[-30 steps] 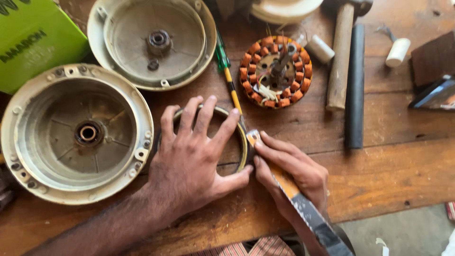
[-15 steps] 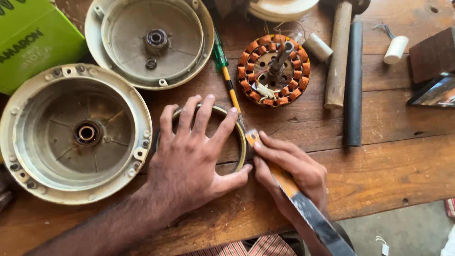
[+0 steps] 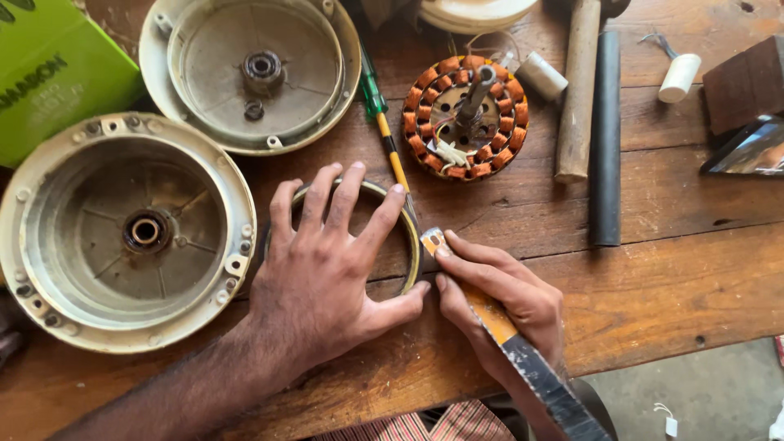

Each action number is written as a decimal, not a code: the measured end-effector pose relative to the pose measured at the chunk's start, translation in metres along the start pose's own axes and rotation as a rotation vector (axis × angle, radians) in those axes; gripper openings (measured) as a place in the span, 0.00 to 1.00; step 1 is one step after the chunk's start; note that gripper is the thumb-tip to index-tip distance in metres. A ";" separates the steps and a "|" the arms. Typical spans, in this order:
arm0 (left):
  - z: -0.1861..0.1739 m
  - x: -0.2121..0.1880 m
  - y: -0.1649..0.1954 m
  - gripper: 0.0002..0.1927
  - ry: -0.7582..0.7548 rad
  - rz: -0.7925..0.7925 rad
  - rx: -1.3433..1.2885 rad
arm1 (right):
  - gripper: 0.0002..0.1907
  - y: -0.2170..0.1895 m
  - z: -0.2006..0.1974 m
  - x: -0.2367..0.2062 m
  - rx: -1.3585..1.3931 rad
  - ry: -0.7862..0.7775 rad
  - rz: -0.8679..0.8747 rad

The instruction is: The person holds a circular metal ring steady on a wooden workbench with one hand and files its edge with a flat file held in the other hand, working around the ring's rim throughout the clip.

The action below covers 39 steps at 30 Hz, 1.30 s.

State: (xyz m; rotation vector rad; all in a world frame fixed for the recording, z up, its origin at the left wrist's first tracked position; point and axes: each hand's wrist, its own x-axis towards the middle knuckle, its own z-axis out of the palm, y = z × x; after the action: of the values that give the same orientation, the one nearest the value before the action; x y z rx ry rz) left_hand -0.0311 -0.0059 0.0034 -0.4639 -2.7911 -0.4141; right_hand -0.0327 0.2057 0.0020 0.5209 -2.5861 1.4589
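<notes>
My left hand (image 3: 331,269) lies flat, fingers spread, on a metal ring (image 3: 408,237) resting on the wooden table (image 3: 670,269). My right hand (image 3: 502,298) grips a long flat tool (image 3: 531,359) with an orange and dark taped handle. The tool's tip touches the ring's right edge, close to my left thumb and forefinger. Most of the ring is hidden under my left hand.
Two cream fan motor housings (image 3: 122,233) (image 3: 253,69) lie open at left and top. A copper-wound stator (image 3: 465,114) sits behind the ring beside a green-handled screwdriver (image 3: 382,122). A wooden hammer handle (image 3: 578,90), a black tube (image 3: 606,139) and a green box (image 3: 49,73) lie around.
The view has shifted slightly. Both hands stay in place on the ring and the tool.
</notes>
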 end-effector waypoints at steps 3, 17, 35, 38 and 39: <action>0.000 0.001 0.000 0.49 -0.010 -0.003 0.003 | 0.15 0.002 -0.001 0.001 0.029 -0.020 0.033; 0.004 0.004 0.002 0.48 -0.012 0.024 0.040 | 0.15 0.002 -0.006 0.004 -0.027 -0.032 -0.018; 0.009 0.007 0.008 0.49 -0.001 0.044 0.134 | 0.14 0.009 -0.017 0.001 0.011 -0.030 -0.020; 0.009 0.007 0.008 0.48 -0.005 0.037 0.119 | 0.14 0.012 -0.015 0.001 0.025 -0.026 -0.044; 0.010 0.007 0.008 0.48 -0.017 0.037 0.107 | 0.15 0.012 -0.015 0.000 0.036 -0.027 -0.053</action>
State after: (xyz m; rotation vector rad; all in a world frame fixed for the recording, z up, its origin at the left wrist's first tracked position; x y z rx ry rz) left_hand -0.0365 0.0066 -0.0013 -0.4963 -2.7992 -0.2525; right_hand -0.0383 0.2242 0.0000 0.6134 -2.5505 1.4935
